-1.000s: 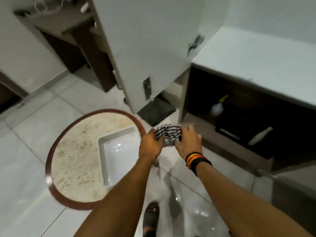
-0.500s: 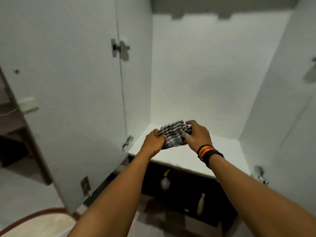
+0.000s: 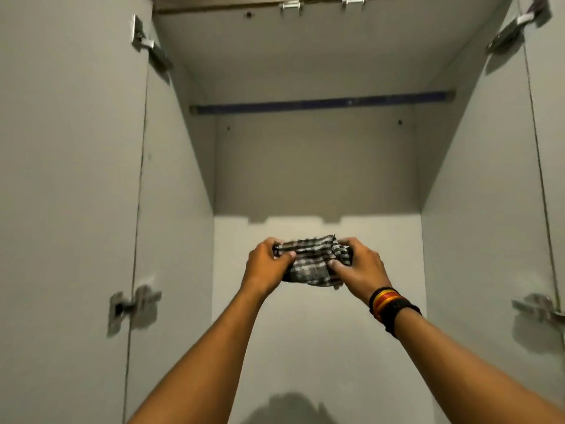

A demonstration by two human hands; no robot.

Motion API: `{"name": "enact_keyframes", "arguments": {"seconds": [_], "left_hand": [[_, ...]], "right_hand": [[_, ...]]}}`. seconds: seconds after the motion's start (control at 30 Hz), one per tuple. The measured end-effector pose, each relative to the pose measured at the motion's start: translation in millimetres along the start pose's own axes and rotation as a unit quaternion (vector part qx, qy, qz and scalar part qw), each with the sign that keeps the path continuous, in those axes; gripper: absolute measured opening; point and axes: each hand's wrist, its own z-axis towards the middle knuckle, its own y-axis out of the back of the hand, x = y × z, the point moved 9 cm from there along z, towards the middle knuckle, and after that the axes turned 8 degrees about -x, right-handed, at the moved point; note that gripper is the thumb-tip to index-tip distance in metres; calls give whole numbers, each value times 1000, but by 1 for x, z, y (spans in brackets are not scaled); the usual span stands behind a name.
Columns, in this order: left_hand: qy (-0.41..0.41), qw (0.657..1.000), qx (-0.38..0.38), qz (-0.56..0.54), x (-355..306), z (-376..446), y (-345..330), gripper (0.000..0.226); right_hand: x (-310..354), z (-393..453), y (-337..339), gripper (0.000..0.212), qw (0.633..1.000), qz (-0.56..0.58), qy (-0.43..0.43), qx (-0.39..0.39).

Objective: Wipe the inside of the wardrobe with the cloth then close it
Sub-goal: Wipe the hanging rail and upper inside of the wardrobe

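- A stack of thin bracelets [image 3: 389,304] in black, yellow, orange and red sits around the right wrist.
- A dark blue flat bar [image 3: 321,103] runs horizontally across the upper back, from one side to the other.
- A blurred grey metal hinge [image 3: 131,304] is low on the left; a similar one [image 3: 538,306] is low on the right.
- Two small silver metal clips [image 3: 292,5] hang at the top edge.

Open wardrobe [image 3: 318,166] cavity ahead, only the rail [image 3: 321,103] across its top.
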Motion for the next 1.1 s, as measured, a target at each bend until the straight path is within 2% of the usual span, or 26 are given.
{"name": "enact_keyframes", "arguments": {"seconds": [0.17,0.23,0.33,0.47,0.6,0.7,0.8,0.9,1.0,1.1], "left_hand": [[-129,991,-30,-5,-74,117,-4,20],[-174,984,-40,-1,-103,152,-9,21],[-242,968,-59,12,-152,189,-18,22],[-331,941,-69,16,-227,219,-35,24],[-386,917,-93,28,-291,233,-41,21],[-395,912,-99,54,-323,248,-49,25],[-397,908,-109,76,-337,260,-55,26],[-378,901,-190,90,-326,262,-47,37],[-400,854,-262,203,-295,248,-51,46],[-410,817,-243,323,-261,247,-73,31]], "right_hand": [[35,103,14,43,993,66,43,-88],[51,136,24,48,986,52,83,-135],[74,172,37,67,967,-3,158,-201],[103,201,39,74,904,-135,291,-283],[116,228,38,57,841,-258,329,-343],[126,253,38,54,809,-320,341,-356],[136,285,39,48,813,-343,315,-349],[139,309,31,31,825,-364,287,-323],[141,323,17,26,837,-368,273,-300],[142,332,12,24,844,-355,279,-290]]}}
